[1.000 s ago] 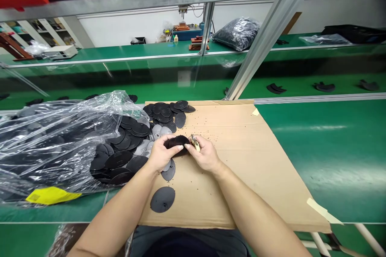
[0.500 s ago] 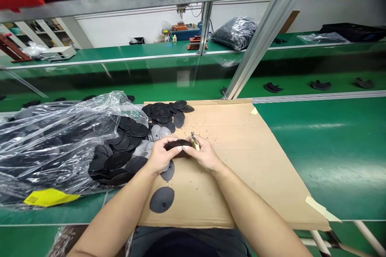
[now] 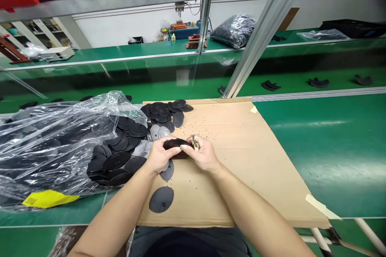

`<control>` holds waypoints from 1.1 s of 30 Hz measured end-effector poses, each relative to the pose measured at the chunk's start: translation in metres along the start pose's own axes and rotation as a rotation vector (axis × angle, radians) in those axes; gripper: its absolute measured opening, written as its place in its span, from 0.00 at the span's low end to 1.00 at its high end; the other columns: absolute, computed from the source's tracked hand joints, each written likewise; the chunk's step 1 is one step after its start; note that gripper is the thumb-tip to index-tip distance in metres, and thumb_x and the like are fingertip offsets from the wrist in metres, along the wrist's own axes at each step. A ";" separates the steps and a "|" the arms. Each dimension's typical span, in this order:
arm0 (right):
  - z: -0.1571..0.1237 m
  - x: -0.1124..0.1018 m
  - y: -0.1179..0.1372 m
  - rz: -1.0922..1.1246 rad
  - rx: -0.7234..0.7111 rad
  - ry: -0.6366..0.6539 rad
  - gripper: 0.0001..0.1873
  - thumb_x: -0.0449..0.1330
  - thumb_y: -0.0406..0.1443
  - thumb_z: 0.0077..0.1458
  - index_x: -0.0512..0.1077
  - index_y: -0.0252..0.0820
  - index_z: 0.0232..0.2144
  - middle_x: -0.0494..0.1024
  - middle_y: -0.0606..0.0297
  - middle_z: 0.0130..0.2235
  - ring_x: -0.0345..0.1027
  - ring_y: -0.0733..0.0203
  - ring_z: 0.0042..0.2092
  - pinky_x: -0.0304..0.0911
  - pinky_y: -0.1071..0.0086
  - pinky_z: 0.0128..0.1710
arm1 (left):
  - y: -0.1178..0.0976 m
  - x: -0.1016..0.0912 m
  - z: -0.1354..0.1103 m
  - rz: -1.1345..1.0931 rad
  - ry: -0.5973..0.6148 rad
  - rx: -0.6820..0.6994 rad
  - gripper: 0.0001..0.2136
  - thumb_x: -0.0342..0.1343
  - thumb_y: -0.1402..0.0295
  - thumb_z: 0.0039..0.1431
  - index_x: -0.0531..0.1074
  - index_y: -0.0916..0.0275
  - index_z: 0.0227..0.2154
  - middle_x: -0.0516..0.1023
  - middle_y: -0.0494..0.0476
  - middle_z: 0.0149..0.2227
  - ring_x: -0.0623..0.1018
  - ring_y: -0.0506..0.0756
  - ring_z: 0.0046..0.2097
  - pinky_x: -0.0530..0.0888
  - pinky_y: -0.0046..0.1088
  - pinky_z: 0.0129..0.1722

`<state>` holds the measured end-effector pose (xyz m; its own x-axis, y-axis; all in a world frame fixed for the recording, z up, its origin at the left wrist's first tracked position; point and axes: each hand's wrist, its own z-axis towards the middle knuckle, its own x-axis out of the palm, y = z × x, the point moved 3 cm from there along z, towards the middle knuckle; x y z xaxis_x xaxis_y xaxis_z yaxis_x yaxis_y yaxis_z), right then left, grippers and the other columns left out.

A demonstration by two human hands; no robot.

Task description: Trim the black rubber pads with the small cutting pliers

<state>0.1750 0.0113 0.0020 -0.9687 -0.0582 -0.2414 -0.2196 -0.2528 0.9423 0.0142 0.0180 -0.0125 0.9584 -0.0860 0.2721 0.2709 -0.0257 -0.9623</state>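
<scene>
Black piece (image 3: 177, 143), held between left hand (image 3: 159, 155) and right hand (image 3: 205, 156), over cardboard (image 3: 247, 168)

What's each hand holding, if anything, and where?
Left hand: left end of a dark curved piece, maybe several stacked. Right hand: the piece's right end, plus a small tool, grip point unclear.

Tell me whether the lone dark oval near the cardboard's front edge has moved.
No: against the cardboard, the lone dark oval keeps its place.
</scene>
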 end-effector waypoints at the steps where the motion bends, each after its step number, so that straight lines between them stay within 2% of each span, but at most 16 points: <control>1: -0.001 0.000 0.002 -0.013 -0.019 -0.017 0.15 0.63 0.46 0.52 0.69 0.40 0.27 0.69 0.68 0.25 0.62 0.64 0.29 0.60 0.70 0.30 | 0.000 0.000 0.001 -0.027 -0.026 -0.012 0.16 0.70 0.70 0.39 0.76 0.63 0.34 0.76 0.56 0.35 0.74 0.53 0.38 0.72 0.29 0.41; 4: -0.006 0.003 0.008 0.036 -0.126 -0.014 0.12 0.60 0.42 0.56 0.71 0.41 0.39 0.75 0.61 0.35 0.69 0.60 0.35 0.66 0.66 0.38 | -0.002 0.002 0.002 -0.151 -0.073 -0.094 0.24 0.69 0.65 0.43 0.71 0.59 0.45 0.75 0.55 0.39 0.76 0.53 0.38 0.74 0.27 0.34; 7: -0.010 0.007 0.016 0.051 -0.294 0.006 0.11 0.58 0.37 0.57 0.71 0.43 0.43 0.76 0.58 0.41 0.71 0.56 0.41 0.67 0.62 0.43 | -0.004 0.005 0.002 -0.232 0.016 -0.213 0.28 0.65 0.61 0.49 0.64 0.55 0.53 0.73 0.56 0.42 0.76 0.51 0.32 0.73 0.25 0.25; 11: -0.012 0.007 0.021 -0.038 -0.457 -0.034 0.08 0.57 0.32 0.57 0.71 0.44 0.40 0.76 0.58 0.38 0.71 0.57 0.39 0.68 0.61 0.41 | 0.001 0.009 -0.003 -0.258 0.216 -0.342 0.24 0.62 0.58 0.53 0.66 0.60 0.52 0.74 0.56 0.37 0.74 0.49 0.27 0.74 0.24 0.22; 16: -0.012 0.007 0.021 -0.166 -0.566 -0.044 0.08 0.57 0.32 0.56 0.71 0.43 0.40 0.76 0.59 0.35 0.70 0.57 0.37 0.68 0.60 0.41 | 0.004 0.011 -0.006 -0.270 0.266 -0.324 0.24 0.58 0.54 0.55 0.66 0.62 0.51 0.73 0.54 0.31 0.74 0.49 0.26 0.74 0.24 0.21; 26: -0.014 0.006 0.024 -0.271 -0.616 -0.072 0.07 0.55 0.31 0.58 0.71 0.42 0.39 0.77 0.59 0.35 0.70 0.58 0.36 0.68 0.62 0.39 | 0.002 0.014 -0.008 -0.184 0.266 -0.343 0.29 0.60 0.51 0.52 0.63 0.64 0.51 0.73 0.52 0.28 0.75 0.49 0.25 0.75 0.24 0.21; 33: -0.016 0.008 0.022 -0.290 -0.627 -0.086 0.08 0.55 0.31 0.58 0.70 0.42 0.41 0.77 0.59 0.34 0.70 0.58 0.35 0.68 0.62 0.38 | -0.005 0.016 -0.009 -0.098 0.216 -0.318 0.31 0.62 0.50 0.48 0.64 0.64 0.50 0.73 0.52 0.30 0.74 0.49 0.25 0.75 0.24 0.20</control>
<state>0.1639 -0.0103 0.0166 -0.8922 0.1662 -0.4199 -0.3879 -0.7580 0.5244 0.0271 0.0075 -0.0035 0.8790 -0.2747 0.3897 0.2866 -0.3489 -0.8923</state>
